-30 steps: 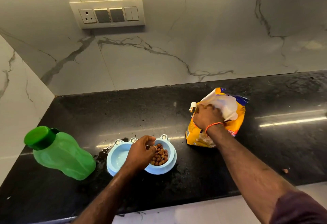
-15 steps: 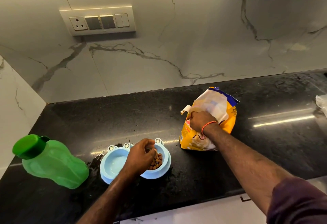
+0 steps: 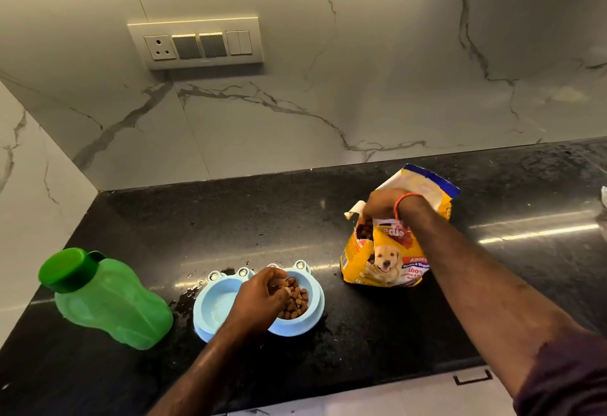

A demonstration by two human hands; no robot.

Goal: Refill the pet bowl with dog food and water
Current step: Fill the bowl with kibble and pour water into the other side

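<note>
Here kibble (image 3: 295, 300) fills the double bowl's (image 3: 210, 327) right cup.

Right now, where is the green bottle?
In the head view the green bottle lies on the black counter at the left, just left of the blue pet bowl.

marble kitchen corner, black stone counter

a black speckled counter (image 3: 492, 284) runs along white marble wall tiles (image 3: 361, 54) veined in grey, meeting a side wall at the left. a cream switch plate (image 3: 196, 41) is set in the back wall, with a three-pin socket at its left end, two grey switches in the middle and a white pair at the right.
</note>
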